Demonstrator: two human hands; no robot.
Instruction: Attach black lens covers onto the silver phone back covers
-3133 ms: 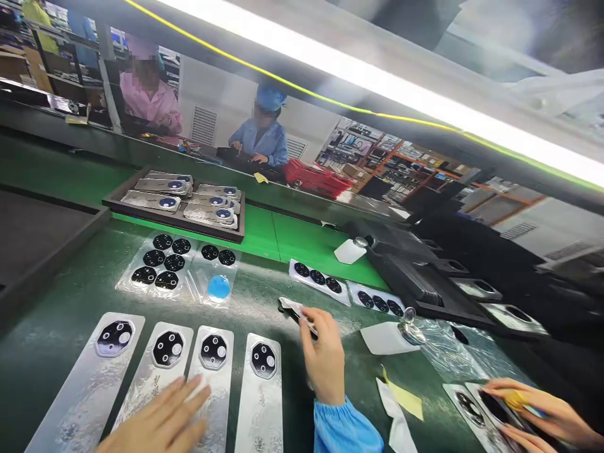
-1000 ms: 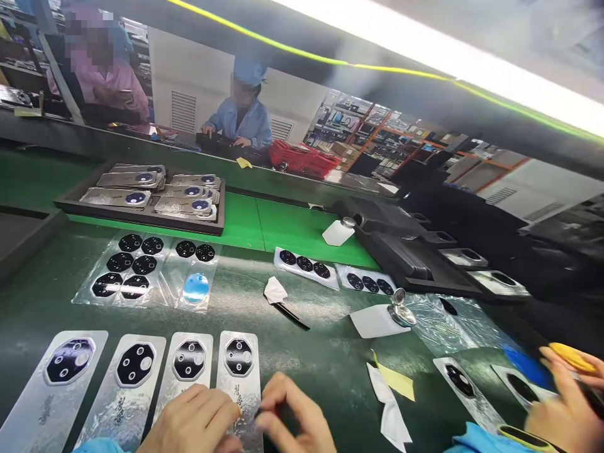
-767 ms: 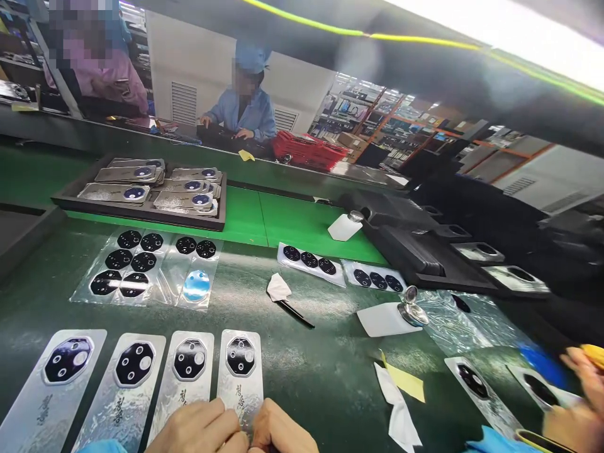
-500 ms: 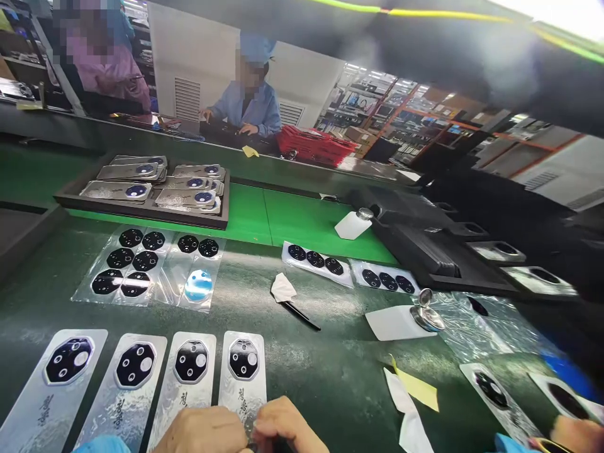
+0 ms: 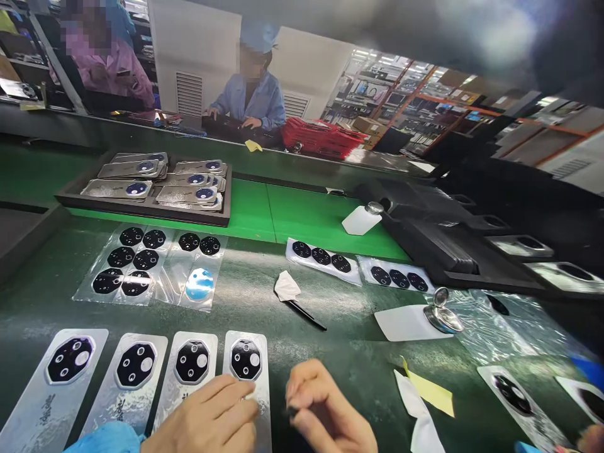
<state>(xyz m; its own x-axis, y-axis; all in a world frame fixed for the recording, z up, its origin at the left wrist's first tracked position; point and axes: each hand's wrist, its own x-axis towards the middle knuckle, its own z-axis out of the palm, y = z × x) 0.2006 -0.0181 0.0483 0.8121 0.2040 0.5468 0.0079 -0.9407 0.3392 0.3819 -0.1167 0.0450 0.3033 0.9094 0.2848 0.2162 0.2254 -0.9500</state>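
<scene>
Four silver phone back covers lie in a row along the near edge; the rightmost phone back cover point(image 5: 262, 402) has a black octagonal camera plate point(image 5: 246, 359) at its top. My left hand point(image 5: 207, 415) rests over the lower part of the two rightmost covers, fingers curled and pressed together; what they hold, if anything, is hidden. To the right of that cover, my right hand point(image 5: 330, 409) is closed in a pinch above the green table. A small dark piece point(image 5: 292, 412) shows between its thumb and finger, too small to name.
Clear sheets of black camera plates point(image 5: 121, 258) lie beyond the covers. Farther back stands a tray point(image 5: 221, 219) of stacked covers. Black tweezers point(image 5: 306, 314), white bottles point(image 5: 401, 323) and yellow paper point(image 5: 431, 393) lie rightward. A co-worker's hand point(image 5: 592, 438) is at the right edge.
My hands, close together over the rightmost cover before, are now apart. The right hand has moved right, off the cover; the left has risen slightly. The view has shifted a little.
</scene>
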